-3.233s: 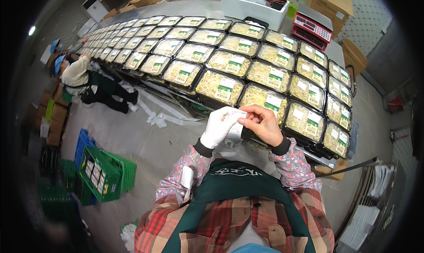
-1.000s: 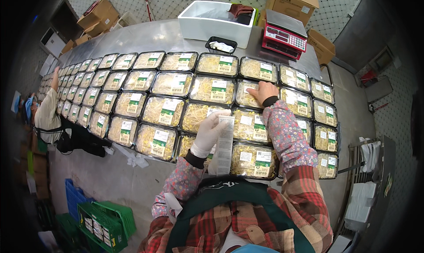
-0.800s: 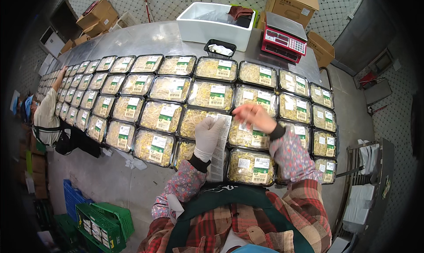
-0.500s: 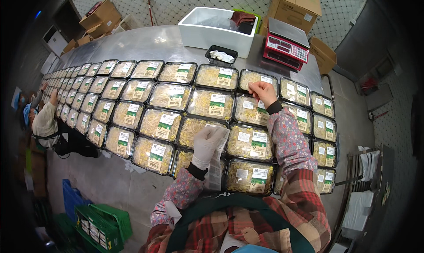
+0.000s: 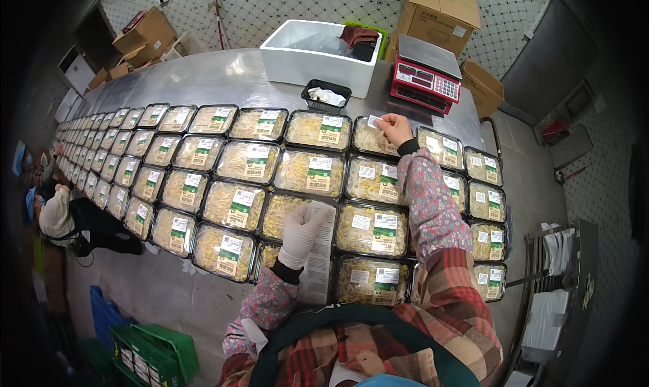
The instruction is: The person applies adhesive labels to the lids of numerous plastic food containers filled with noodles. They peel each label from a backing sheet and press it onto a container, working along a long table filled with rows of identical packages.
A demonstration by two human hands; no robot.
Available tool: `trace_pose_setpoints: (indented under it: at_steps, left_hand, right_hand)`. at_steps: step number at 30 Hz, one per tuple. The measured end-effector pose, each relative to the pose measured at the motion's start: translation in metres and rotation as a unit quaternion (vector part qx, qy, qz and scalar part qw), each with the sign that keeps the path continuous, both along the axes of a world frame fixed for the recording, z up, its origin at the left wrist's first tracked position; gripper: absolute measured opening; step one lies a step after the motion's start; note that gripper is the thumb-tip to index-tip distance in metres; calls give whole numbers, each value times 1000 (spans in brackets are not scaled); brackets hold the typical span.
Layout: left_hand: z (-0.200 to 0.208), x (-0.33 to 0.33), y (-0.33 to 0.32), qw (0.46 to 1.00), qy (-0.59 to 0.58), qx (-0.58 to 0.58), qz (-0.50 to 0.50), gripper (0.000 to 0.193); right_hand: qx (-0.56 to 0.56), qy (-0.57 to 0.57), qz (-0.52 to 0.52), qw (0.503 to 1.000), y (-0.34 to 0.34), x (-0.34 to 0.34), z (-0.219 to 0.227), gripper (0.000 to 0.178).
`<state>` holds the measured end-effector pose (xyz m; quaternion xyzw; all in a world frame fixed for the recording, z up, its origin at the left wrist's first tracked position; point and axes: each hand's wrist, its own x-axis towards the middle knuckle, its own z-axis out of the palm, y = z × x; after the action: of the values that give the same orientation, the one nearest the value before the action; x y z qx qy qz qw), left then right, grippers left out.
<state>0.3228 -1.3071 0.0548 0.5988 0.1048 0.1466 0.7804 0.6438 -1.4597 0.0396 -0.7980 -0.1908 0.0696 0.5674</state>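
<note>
My left hand point(image 5: 301, 237), in a white glove, is closed on a long strip of white labels point(image 5: 318, 269) that hangs over the packed trays. With bare fingers, my right hand point(image 5: 396, 129) pinches a small white label point(image 5: 372, 121) at the far edge of a bean sprout tray point(image 5: 367, 141) in the back row. Its fingertips hide part of that lid. The nearer tray point(image 5: 373, 230) in the same column bears a small white label beside its green and white one. A tray to the left point(image 5: 311, 173) shows only the green and white label.
Rows of sprout trays point(image 5: 182, 189) stretch left along the metal table point(image 5: 223, 76). Behind them stand a white foam box point(image 5: 318, 59), a small black tray point(image 5: 326, 98) and a red scale point(image 5: 424, 79). Co-workers point(image 5: 57, 211) are at the far left; green crates point(image 5: 145, 356) sit on the floor.
My right hand has shifted to the far edge of the back-row tray, where a small white label now shows at its fingertips. My left hand keeps the strip. The whole view has shifted slightly.
</note>
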Motion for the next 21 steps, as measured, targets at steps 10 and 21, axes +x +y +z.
trace_pose_setpoints:
  at_steps: [10,21]
  left_hand:
    - [0,-7,9,999,-11,-13,33,7]
    - [-18,-21,40,987,-35,-77,137,14]
  right_hand:
    - [-361,-112,-63,923,18,4,-12,40]
    - [91,206,97,969,36,-74,26,27]
